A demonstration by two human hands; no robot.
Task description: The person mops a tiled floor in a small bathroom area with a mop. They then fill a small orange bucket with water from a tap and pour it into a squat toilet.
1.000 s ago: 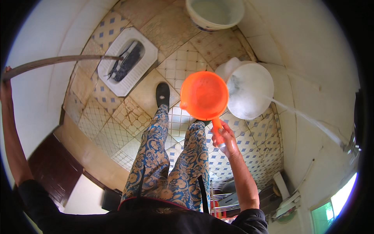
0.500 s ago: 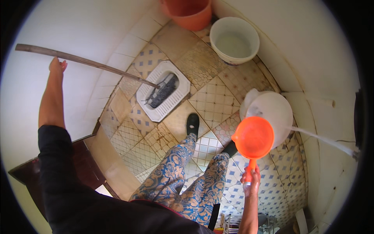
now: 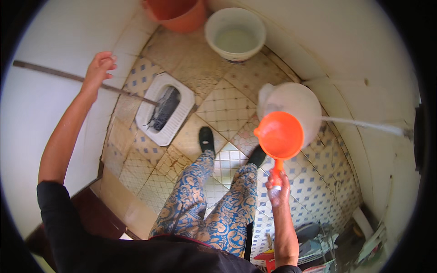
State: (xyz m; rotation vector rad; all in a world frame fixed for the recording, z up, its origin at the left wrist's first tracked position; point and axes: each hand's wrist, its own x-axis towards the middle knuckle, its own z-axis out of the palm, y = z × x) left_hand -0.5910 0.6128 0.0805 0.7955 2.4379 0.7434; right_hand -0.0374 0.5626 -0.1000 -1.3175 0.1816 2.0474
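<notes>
My right hand (image 3: pixel 278 184) is wrapped round the handle of an orange water dipper (image 3: pixel 283 136). The dipper's bowl hangs above a large whitish tub (image 3: pixel 298 104), hiding part of it. My left hand (image 3: pixel 101 70) is raised near the left wall, fingers loosely curled and apart, holding nothing. Below it a long wooden pole (image 3: pixel 54 70) leans against the wall, passing behind my wrist. The pole's dark, shaggy head (image 3: pixel 166 109), perhaps a mop or brush, rests in the white squat toilet (image 3: pixel 180 116).
A water jet (image 3: pixel 359 122) shoots from the right wall toward the tub. At the back stand a red bucket (image 3: pixel 182 18) and a white bucket (image 3: pixel 236 38) with water. Assorted items (image 3: pixel 314 245) crowd the lower right. My dark shoes (image 3: pixel 206 139) are on the tiled floor.
My left hand has let go of the wooden pole and moved right, away from it. The pole now leans on the wall. The view has shifted; my right hand still holds the dipper.
</notes>
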